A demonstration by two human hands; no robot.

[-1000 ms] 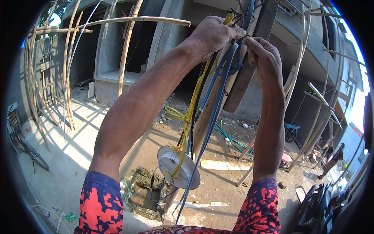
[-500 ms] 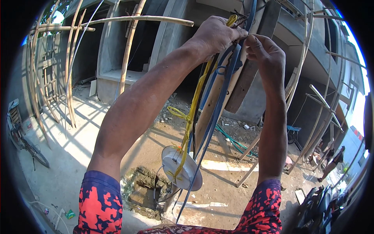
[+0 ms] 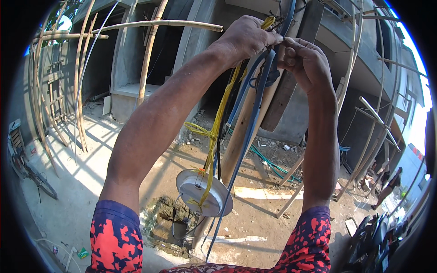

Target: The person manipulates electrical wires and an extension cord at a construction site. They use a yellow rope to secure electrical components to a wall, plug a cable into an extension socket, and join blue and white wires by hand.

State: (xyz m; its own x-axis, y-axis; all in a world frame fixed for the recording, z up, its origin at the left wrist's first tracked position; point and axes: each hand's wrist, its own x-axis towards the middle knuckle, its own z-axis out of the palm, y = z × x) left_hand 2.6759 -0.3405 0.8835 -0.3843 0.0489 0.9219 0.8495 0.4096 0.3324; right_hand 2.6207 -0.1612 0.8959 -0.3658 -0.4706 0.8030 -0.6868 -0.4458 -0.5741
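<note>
My left hand [image 3: 249, 38] is raised at a pole [image 3: 239, 152], closed around yellow cord [image 3: 268, 22] whose looped end pokes out above the fingers. My right hand [image 3: 306, 61] is just beside it, thumb and forefinger pinched together; whatever is between the tips is too small to tell. A flat blue strap [image 3: 255, 116] runs past both hands and down along the pole. From the knotted yellow cord hangs a round white disc-shaped fixture [image 3: 203, 192], tilted, with a cable trailing below it. Dark thin strands show above my fingertips.
A square pit [image 3: 170, 225] is dug below the fixture. Bamboo poles [image 3: 150, 54] stand at left, with a bicycle [image 3: 34, 175] farther off. A plank [image 3: 291, 86] stands behind the pole. Green hose [image 3: 268, 164] lies on the dirt; motorbikes [image 3: 373, 243] and a person [image 3: 389, 186] are at right.
Both hands stay high at the pole; the right hand has turned slightly and its curled fingers show more. The hanging fixture has swung a little to the left.
</note>
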